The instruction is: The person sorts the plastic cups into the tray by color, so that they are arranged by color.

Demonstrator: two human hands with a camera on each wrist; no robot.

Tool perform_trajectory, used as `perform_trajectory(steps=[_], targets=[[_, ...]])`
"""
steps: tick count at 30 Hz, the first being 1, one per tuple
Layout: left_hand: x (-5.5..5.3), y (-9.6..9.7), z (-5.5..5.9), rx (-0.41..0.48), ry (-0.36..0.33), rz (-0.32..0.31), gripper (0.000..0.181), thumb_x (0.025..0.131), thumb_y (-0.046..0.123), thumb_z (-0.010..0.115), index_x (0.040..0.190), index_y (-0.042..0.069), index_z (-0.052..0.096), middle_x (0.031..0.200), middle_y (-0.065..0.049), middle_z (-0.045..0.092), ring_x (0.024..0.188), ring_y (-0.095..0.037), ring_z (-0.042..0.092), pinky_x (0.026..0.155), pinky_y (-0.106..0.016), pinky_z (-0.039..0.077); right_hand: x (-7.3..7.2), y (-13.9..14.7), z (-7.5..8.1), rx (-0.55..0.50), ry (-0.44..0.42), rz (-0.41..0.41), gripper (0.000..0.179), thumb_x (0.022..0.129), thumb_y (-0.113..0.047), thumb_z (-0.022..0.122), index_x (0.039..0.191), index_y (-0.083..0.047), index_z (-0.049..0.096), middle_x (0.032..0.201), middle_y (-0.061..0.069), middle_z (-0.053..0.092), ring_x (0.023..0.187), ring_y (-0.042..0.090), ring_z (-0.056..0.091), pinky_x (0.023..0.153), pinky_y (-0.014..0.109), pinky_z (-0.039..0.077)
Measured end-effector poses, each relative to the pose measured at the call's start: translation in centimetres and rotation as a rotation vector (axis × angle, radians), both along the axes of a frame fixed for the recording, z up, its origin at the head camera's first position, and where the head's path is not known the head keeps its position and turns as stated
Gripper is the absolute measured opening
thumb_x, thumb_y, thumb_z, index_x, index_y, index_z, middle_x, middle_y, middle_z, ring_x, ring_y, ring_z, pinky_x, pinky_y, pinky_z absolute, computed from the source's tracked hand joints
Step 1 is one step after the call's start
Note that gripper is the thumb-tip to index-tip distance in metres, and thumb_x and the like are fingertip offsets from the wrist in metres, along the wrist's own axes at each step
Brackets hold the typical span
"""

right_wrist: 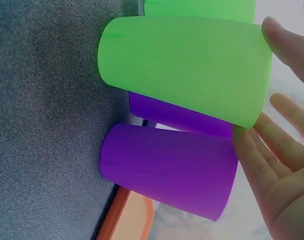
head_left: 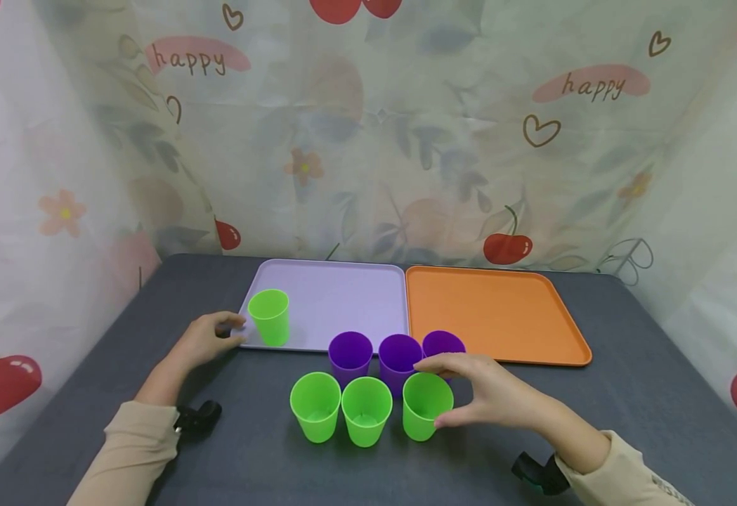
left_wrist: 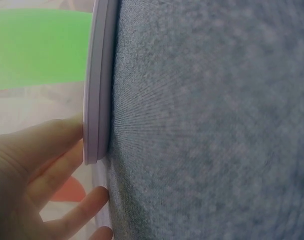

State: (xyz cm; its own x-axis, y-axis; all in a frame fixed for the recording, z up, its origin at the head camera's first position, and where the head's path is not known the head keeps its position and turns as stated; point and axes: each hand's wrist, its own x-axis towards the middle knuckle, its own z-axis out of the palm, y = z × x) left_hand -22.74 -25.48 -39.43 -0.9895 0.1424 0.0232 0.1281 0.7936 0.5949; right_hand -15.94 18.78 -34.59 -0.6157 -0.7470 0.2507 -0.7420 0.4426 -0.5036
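My left hand is at the left front corner of the lavender tray, fingers extended. In the left wrist view, fingertips meet the tray's rim. Just right of them, one green cup stands upright on that tray. My right hand spans the rightmost front green cup, which is upright on the table. Its thumb is at the near right side and its fingers lie behind the rim, fairly straight. Those fingers also overlap the right purple cup, partly hidden; whether they press firmly is unclear.
Two more green cups stand left of the right hand. Behind them are two purple cups, close together. An orange tray adjoins the lavender one at the back right. A printed curtain surrounds the dark table.
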Motion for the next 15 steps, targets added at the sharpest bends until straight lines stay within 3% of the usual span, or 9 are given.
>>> perform_trajectory(steps=[15], targets=[[-0.02, -0.02, -0.06, -0.009, -0.001, 0.008, 0.036, 0.086, 0.017, 0.065, 0.116, -0.003, 0.06, 0.117, -0.025, 0.061, 0.108, -0.045, 0.055, 0.086, -0.052, 0.048, 0.19, 0.19, 0.89, -0.047, 0.005, 0.014, 0.057, 0.074, -0.031, 0.078, 0.12, -0.006, 0.058, 0.116, 0.004, 0.066, 0.1, 0.014, 0.064, 0.087, 0.028, 0.052]])
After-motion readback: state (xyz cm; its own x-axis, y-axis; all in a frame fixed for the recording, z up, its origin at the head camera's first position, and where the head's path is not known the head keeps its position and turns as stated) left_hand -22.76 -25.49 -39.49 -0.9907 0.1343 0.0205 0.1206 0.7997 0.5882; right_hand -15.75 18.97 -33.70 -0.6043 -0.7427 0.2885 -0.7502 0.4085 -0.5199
